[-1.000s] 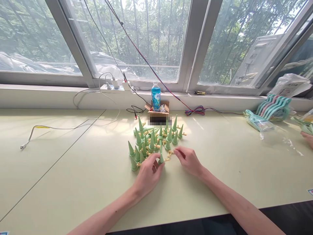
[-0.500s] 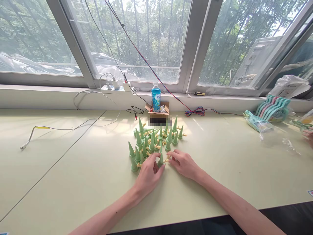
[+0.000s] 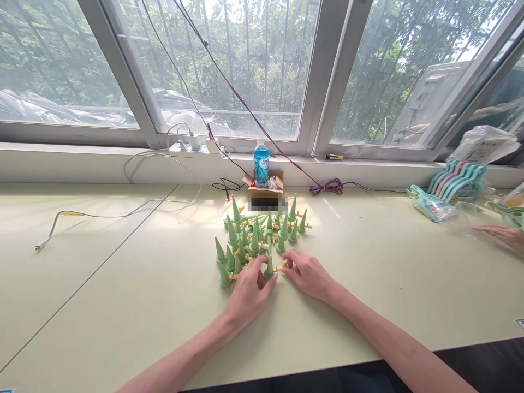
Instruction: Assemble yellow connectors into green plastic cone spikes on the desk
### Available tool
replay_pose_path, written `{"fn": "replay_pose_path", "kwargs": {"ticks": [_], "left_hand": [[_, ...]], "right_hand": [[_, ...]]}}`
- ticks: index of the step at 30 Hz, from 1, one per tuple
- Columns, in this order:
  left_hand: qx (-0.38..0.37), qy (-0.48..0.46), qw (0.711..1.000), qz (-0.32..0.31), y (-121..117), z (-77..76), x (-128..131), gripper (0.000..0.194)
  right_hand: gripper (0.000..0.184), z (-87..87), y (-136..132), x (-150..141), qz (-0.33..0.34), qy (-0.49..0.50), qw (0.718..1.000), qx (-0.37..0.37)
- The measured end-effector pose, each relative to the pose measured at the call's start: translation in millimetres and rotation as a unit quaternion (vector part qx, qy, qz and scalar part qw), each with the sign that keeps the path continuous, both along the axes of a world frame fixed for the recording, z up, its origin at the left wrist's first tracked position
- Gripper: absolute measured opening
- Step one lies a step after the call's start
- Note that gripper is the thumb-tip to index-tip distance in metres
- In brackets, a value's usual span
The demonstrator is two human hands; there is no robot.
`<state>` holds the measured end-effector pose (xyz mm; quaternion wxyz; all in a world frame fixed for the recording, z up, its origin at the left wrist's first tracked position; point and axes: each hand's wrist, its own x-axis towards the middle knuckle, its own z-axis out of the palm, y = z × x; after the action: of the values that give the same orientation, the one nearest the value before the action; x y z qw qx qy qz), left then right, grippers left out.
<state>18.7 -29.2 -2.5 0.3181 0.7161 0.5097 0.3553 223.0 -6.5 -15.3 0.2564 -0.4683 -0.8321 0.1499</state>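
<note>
Several green plastic cones (image 3: 254,234) with small yellow fittings stand clustered on a pale green table (image 3: 123,284). My left hand (image 3: 249,292) curls its fingers around one upright green cone (image 3: 269,267) at the near edge of the cluster. My right hand (image 3: 309,274) pinches a small yellow fitting (image 3: 281,267) beside that cone, its fingertips almost touching those of the left hand.
A small cardboard box (image 3: 265,194) and a blue bottle (image 3: 261,162) stand behind the cones. Cables (image 3: 135,207) run along the sill and table. At the right lie bagged pastel hangers (image 3: 454,185), and another person's hand (image 3: 501,234) reaches in.
My right hand has dropped from above the yellow fittings down to the cone held by my left hand. The other person's hand at the right edge has stretched further onto the table.
</note>
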Motion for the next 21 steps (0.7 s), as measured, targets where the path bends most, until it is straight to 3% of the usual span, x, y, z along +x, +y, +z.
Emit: {"fn": "replay_pose_path", "kwargs": {"ticks": [8,15,21], "left_hand": [[-0.005,0.023,1.000,-0.009,0,-1.4,0,0.026],[0.014,0.062,0.998,-0.021,3,-5.6,-1,0.023],[0.015,0.066,0.998,-0.016,3,-7.8,-2,0.021]], "right_hand": [[0.010,-5.6,3,1,-0.004,-0.006,1.000,0.000],[0.015,3.3,2,2,-0.018,0.025,0.999,-0.013],[0.007,6.3,2,7,0.011,0.071,0.997,-0.028]]}}
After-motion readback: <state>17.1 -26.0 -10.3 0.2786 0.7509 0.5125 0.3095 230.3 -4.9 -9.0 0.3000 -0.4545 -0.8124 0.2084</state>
